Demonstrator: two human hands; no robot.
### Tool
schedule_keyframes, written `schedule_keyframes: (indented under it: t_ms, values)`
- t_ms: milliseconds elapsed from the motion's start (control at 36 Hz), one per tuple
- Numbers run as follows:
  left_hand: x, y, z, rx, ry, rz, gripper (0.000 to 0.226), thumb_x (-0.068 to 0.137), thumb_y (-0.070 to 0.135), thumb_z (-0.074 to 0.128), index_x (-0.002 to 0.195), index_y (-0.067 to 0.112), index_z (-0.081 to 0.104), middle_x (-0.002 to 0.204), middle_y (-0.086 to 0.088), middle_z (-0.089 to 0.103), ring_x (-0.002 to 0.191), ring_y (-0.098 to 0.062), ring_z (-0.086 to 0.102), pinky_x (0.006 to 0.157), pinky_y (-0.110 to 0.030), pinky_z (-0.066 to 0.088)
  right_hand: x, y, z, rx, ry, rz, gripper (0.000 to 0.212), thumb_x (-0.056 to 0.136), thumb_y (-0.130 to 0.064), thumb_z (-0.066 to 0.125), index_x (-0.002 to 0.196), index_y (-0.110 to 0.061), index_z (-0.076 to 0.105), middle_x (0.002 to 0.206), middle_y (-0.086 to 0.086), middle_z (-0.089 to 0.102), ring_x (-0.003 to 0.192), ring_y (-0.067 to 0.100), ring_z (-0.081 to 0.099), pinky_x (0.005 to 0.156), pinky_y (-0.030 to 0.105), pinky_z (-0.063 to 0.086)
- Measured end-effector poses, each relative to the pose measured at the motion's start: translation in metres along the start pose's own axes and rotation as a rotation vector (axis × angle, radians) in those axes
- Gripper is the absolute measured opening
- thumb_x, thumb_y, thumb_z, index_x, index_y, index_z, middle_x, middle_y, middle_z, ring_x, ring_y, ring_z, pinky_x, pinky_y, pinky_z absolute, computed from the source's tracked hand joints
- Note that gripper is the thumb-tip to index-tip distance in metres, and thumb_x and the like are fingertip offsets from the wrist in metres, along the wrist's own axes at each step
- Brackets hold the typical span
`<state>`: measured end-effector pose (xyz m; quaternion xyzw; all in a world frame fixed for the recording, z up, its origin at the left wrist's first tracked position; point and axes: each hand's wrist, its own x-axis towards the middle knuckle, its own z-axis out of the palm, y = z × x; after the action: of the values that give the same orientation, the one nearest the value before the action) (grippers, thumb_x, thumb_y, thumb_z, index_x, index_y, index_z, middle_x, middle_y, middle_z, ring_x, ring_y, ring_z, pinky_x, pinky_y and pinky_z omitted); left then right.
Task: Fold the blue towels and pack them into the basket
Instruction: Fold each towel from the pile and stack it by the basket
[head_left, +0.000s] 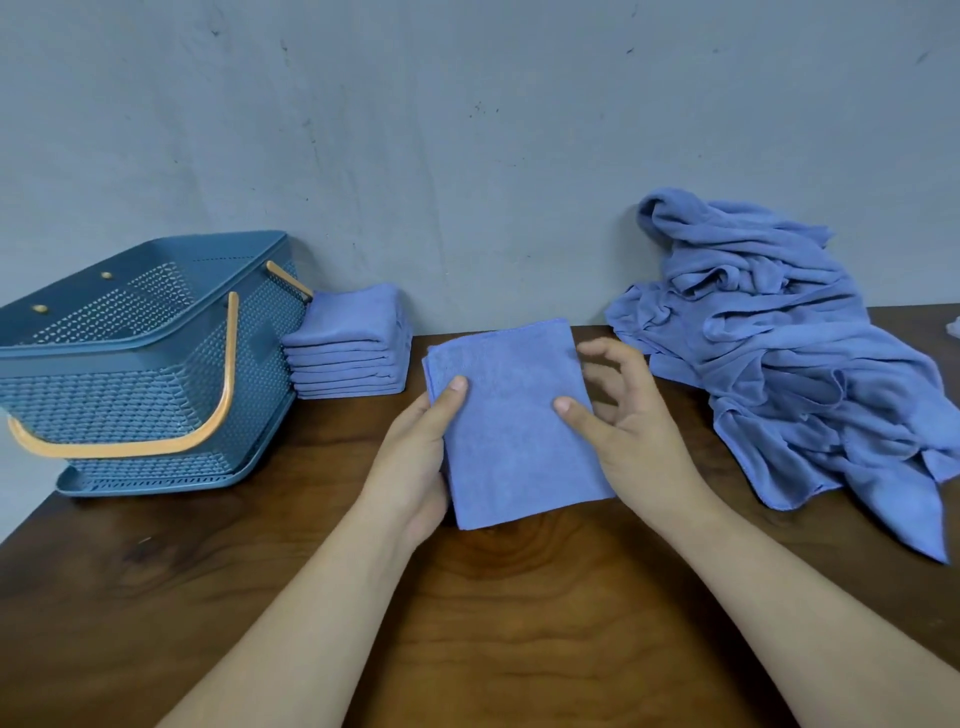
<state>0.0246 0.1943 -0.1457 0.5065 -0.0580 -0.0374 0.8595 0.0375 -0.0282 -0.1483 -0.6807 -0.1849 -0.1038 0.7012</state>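
The folded blue microfibre towel (511, 426) sits at the middle of the scene, held just above the dark wooden desk (519, 623) between both hands; whether its near edge touches the wood cannot be told. It is a neat rectangle whose long axis runs away from the person toward the grey wall (467, 156), the far end leaning slightly left. The left hand (415, 467) grips the left edge, thumb on top and fingers hidden beneath, probably to carry the towel's weight. The right hand (623, 415) only lays its thumb on the right edge, fingers loosely spread clear of the cloth, seemingly steadying the layers. To the left waits a stack of folded blue towels (348, 358), just beside the blue perforated plastic basket (156, 395) for easy packing. To the right lies a heap of crumpled blue towels (779, 374), unfolded.
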Motion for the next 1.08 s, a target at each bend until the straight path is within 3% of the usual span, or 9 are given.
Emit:
schedule_keyframes:
  t_ms: [139, 472, 611, 667, 694, 778, 861, 972, 1083]
  values:
    - [0.0, 0.003, 0.004, 0.04, 0.088, 0.148, 0.04, 0.106, 0.037, 0.068, 0.141, 0.018, 0.065, 0.143, -0.011, 0.068, 0.134, -0.029, 0.065, 0.108, -0.05, 0.055, 0.0, 0.001, -0.002, -0.123, -0.097, -0.024, 0.034, 0.107, -0.019, 0.064, 0.138, -0.033, 0.063, 0.134, -0.004, 0.066, 0.122, 0.025, 0.067, 0.104, 0.047, 0.057]
    - [0.005, 0.048, -0.018, 0.097, 0.232, 0.435, 0.037, 0.105, 0.041, 0.069, 0.137, 0.021, 0.067, 0.136, -0.011, 0.072, 0.13, -0.032, 0.067, 0.109, -0.055, 0.054, 0.046, -0.028, 0.056, -0.298, -0.117, -0.251, 0.046, 0.111, -0.019, 0.055, 0.154, -0.035, 0.052, 0.15, -0.019, 0.052, 0.146, 0.006, 0.045, 0.117, 0.017, 0.035]
    - [0.002, 0.08, -0.034, 0.031, 0.308, 0.593, 0.045, 0.098, 0.041, 0.076, 0.138, 0.025, 0.064, 0.137, -0.008, 0.072, 0.133, -0.029, 0.065, 0.107, -0.053, 0.054, 0.1, -0.052, 0.1, -0.17, -0.065, -0.284, 0.045, 0.111, -0.013, 0.054, 0.151, -0.033, 0.054, 0.15, -0.01, 0.058, 0.111, -0.007, 0.06, 0.103, 0.016, 0.043]
    - [0.0, 0.085, -0.042, 0.018, 0.347, 0.647, 0.042, 0.096, 0.041, 0.079, 0.135, 0.03, 0.066, 0.135, -0.006, 0.072, 0.127, -0.026, 0.068, 0.086, -0.043, 0.063, 0.127, -0.058, 0.122, -0.07, -0.026, -0.247, 0.046, 0.109, -0.009, 0.054, 0.149, -0.032, 0.054, 0.146, -0.023, 0.06, 0.09, -0.01, 0.042, 0.097, 0.016, 0.046]
    - [-0.001, 0.086, -0.046, 0.006, 0.381, 0.66, 0.039, 0.096, 0.041, 0.078, 0.133, 0.031, 0.067, 0.134, -0.005, 0.073, 0.124, -0.026, 0.07, 0.078, -0.039, 0.064, 0.141, -0.058, 0.132, -0.03, -0.001, -0.233, 0.046, 0.108, -0.007, 0.054, 0.148, -0.029, 0.055, 0.142, -0.027, 0.061, 0.134, 0.01, 0.046, 0.098, 0.012, 0.046]
    - [0.004, 0.077, -0.057, -0.052, 0.518, 0.635, 0.028, 0.102, 0.035, 0.069, 0.13, 0.027, 0.066, 0.132, 0.0, 0.073, 0.117, -0.026, 0.074, 0.073, -0.036, 0.063, 0.187, -0.05, 0.163, -0.002, 0.076, -0.134, 0.047, 0.106, -0.004, 0.054, 0.15, -0.021, 0.055, 0.145, -0.018, 0.058, 0.124, -0.019, 0.054, 0.101, 0.005, 0.042]
    - [0.012, 0.06, -0.062, -0.005, 0.667, 0.533, 0.015, 0.108, 0.026, 0.06, 0.123, 0.025, 0.063, 0.126, 0.004, 0.074, 0.11, -0.021, 0.076, 0.069, -0.036, 0.063, 0.221, -0.025, 0.189, -0.08, 0.001, 0.125, 0.053, 0.107, -0.008, 0.055, 0.158, -0.021, 0.047, 0.157, -0.001, 0.051, 0.132, 0.007, 0.055, 0.11, 0.025, 0.047]
    - [0.019, 0.04, -0.069, 0.111, 0.729, 0.422, 0.011, 0.11, 0.025, 0.059, 0.121, 0.026, 0.06, 0.126, -0.001, 0.069, 0.103, -0.015, 0.077, 0.071, -0.043, 0.065, 0.221, 0.011, 0.206, -0.234, -0.317, 0.549, 0.059, 0.104, -0.018, 0.065, 0.158, -0.029, 0.044, 0.144, -0.005, 0.056, 0.105, 0.005, 0.059, 0.072, 0.025, 0.052]
    - [0.022, 0.035, -0.075, 0.127, 0.748, 0.353, 0.012, 0.109, 0.026, 0.058, 0.121, 0.029, 0.06, 0.123, 0.004, 0.07, 0.098, -0.009, 0.077, 0.073, -0.043, 0.067, 0.229, 0.026, 0.208, -0.215, -0.247, 0.55, 0.056, 0.102, -0.013, 0.063, 0.155, -0.026, 0.049, 0.12, -0.009, 0.061, 0.094, 0.003, 0.059, 0.062, 0.023, 0.052]
